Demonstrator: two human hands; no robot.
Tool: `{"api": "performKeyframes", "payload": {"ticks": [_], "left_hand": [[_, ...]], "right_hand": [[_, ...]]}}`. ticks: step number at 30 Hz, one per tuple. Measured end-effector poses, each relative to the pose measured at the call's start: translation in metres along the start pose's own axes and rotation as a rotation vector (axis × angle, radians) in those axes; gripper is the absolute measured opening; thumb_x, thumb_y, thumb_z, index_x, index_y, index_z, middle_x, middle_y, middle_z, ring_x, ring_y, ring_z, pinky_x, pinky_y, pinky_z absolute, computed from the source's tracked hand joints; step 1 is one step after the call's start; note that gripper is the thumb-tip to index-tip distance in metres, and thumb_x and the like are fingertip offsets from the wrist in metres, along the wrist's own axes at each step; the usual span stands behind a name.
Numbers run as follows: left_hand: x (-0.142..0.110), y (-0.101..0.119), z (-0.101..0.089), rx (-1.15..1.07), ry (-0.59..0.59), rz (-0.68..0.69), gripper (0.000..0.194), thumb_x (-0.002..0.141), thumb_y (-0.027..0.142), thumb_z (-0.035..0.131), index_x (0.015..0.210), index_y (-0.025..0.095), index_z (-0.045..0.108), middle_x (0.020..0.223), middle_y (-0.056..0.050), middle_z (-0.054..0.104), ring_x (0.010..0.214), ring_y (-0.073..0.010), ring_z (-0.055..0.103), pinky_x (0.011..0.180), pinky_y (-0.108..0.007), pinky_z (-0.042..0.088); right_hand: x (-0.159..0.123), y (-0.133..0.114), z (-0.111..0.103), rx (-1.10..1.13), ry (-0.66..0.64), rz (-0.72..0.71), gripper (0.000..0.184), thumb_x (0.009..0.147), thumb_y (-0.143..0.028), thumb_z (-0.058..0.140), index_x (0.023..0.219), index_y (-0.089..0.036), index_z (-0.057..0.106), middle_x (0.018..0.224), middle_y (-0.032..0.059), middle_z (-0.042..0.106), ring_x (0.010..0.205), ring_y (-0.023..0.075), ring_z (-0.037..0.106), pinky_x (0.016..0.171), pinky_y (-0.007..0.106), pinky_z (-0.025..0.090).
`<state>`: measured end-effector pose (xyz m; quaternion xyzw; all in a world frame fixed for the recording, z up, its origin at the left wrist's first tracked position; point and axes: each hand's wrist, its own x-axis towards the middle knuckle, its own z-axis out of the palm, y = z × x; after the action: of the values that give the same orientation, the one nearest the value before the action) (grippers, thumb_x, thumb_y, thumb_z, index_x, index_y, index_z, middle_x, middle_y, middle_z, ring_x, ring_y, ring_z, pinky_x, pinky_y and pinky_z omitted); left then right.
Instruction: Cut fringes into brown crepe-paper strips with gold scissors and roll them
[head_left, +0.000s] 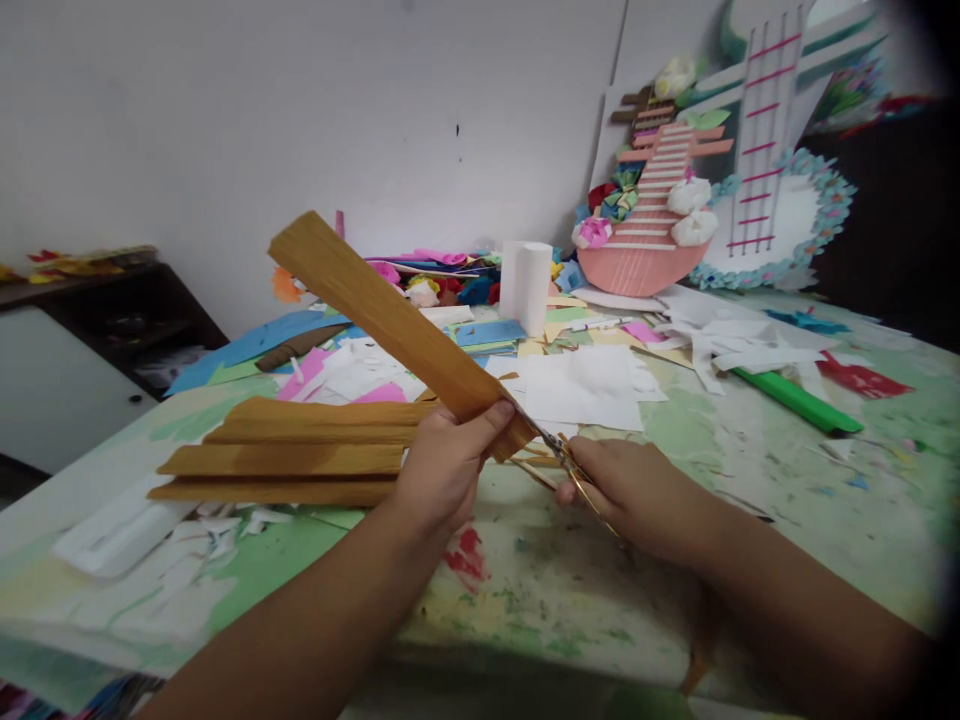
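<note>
My left hand (444, 462) grips a long folded strip of brown crepe paper (390, 315) near its lower right end, thumb on top. The strip slants up to the left, above the table. In my right hand (637, 490) is a pair of scissors (561, 452), its gold-coloured handles around my fingers. The blades lie along the strip's upper right edge, close to my left thumb. Thin brown trimmings hang by the blades. Behind my left hand, more pieces of brown crepe paper (292, 455) lie side by side on the table.
A paint-stained table (555, 590) spreads before me. White paper sheets (592, 385), a white paper roll (534, 290) and a green roll (799, 402) lie beyond my hands. Paper guitar-like decorations (649, 240) lean on the wall. White scraps (202, 545) lie at left, near a dark cabinet (135, 330).
</note>
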<state>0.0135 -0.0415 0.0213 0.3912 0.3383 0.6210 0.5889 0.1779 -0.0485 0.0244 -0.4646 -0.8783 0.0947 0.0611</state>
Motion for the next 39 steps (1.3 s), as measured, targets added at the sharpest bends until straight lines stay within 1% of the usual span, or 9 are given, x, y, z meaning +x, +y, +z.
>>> {"api": "performKeyframes", "payload": {"ticks": [4, 8, 15, 21, 24, 27, 31, 34, 39], "left_hand": [[0.0005, 0.0001, -0.0002, -0.006, 0.018, -0.02, 0.018, 0.06, 0.018, 0.063, 0.077, 0.013, 0.062, 0.077, -0.003, 0.065, 0.073, -0.0143, 0.058, 0.076, -0.03, 0.042], [0.0005, 0.0009, 0.0, -0.008, 0.01, -0.032, 0.016, 0.06, 0.018, 0.063, 0.075, 0.013, 0.062, 0.074, -0.002, 0.065, 0.07, -0.0139, 0.058, 0.075, -0.03, 0.042], [-0.001, 0.0021, 0.0009, -0.024, -0.012, -0.05, 0.021, 0.062, 0.017, 0.062, 0.082, 0.012, 0.061, 0.08, -0.004, 0.065, 0.074, -0.0149, 0.058, 0.076, -0.031, 0.042], [-0.0035, -0.002, 0.0007, 0.046, -0.065, -0.065, 0.014, 0.062, 0.018, 0.063, 0.076, 0.014, 0.063, 0.072, -0.001, 0.065, 0.068, -0.012, 0.056, 0.072, -0.026, 0.042], [-0.0036, -0.0032, 0.0003, 0.049, -0.081, -0.08, 0.017, 0.062, 0.018, 0.062, 0.079, 0.014, 0.063, 0.078, -0.003, 0.065, 0.071, -0.0136, 0.057, 0.073, -0.028, 0.042], [-0.0031, -0.002, 0.0009, 0.023, -0.075, -0.072, 0.02, 0.062, 0.017, 0.062, 0.082, 0.014, 0.062, 0.081, -0.004, 0.065, 0.074, -0.0152, 0.057, 0.074, -0.029, 0.042], [-0.0023, 0.0006, 0.0021, -0.031, -0.052, -0.063, 0.021, 0.061, 0.016, 0.062, 0.082, 0.013, 0.062, 0.08, -0.004, 0.065, 0.074, -0.015, 0.057, 0.074, -0.029, 0.042], [-0.0022, 0.0008, 0.0022, -0.042, -0.05, -0.07, 0.019, 0.061, 0.015, 0.062, 0.08, 0.013, 0.062, 0.078, -0.003, 0.065, 0.073, -0.0141, 0.057, 0.074, -0.028, 0.042], [-0.0045, -0.001, 0.002, 0.014, -0.101, -0.115, 0.018, 0.061, 0.016, 0.063, 0.078, 0.014, 0.063, 0.078, -0.003, 0.066, 0.074, -0.0151, 0.057, 0.075, -0.029, 0.041]], "right_hand": [[0.0008, -0.0005, -0.0005, -0.006, 0.007, 0.009, 0.029, 0.081, -0.039, 0.033, 0.075, -0.017, 0.05, 0.072, 0.0063, 0.058, 0.067, 0.0178, 0.051, 0.055, 0.024, 0.031], [0.0014, -0.0001, -0.0001, -0.008, 0.017, 0.009, 0.03, 0.081, -0.041, 0.032, 0.074, -0.017, 0.049, 0.072, 0.0061, 0.058, 0.066, 0.0171, 0.051, 0.055, 0.024, 0.031], [-0.0001, 0.0, 0.001, 0.009, 0.051, 0.009, 0.036, 0.08, -0.048, 0.03, 0.072, -0.017, 0.046, 0.07, 0.0056, 0.056, 0.062, 0.0158, 0.048, 0.054, 0.024, 0.03], [0.0002, -0.002, 0.0031, 0.054, 0.069, 0.032, 0.032, 0.081, -0.044, 0.031, 0.073, -0.017, 0.046, 0.07, 0.0049, 0.055, 0.062, 0.0154, 0.048, 0.052, 0.023, 0.028], [0.0004, -0.0001, 0.0047, 0.09, 0.06, 0.011, 0.031, 0.081, -0.043, 0.032, 0.076, -0.017, 0.046, 0.072, 0.0051, 0.056, 0.065, 0.0159, 0.048, 0.054, 0.024, 0.029], [-0.0003, 0.0022, 0.006, 0.103, 0.081, -0.007, 0.033, 0.08, -0.047, 0.031, 0.074, -0.017, 0.045, 0.071, 0.0041, 0.054, 0.063, 0.0153, 0.047, 0.054, 0.024, 0.029], [-0.0011, 0.0032, 0.0074, 0.1, 0.098, -0.008, 0.035, 0.078, -0.051, 0.031, 0.071, -0.018, 0.042, 0.067, 0.0022, 0.052, 0.059, 0.0141, 0.044, 0.052, 0.023, 0.028], [-0.0008, 0.0027, 0.0085, 0.114, 0.089, -0.014, 0.036, 0.078, -0.052, 0.03, 0.073, -0.019, 0.041, 0.069, 0.0023, 0.053, 0.059, 0.0145, 0.045, 0.052, 0.024, 0.029], [-0.0003, 0.0011, 0.0076, 0.139, 0.068, -0.005, 0.034, 0.079, -0.05, 0.03, 0.075, -0.018, 0.041, 0.072, 0.004, 0.054, 0.062, 0.0158, 0.047, 0.055, 0.025, 0.032]]}}
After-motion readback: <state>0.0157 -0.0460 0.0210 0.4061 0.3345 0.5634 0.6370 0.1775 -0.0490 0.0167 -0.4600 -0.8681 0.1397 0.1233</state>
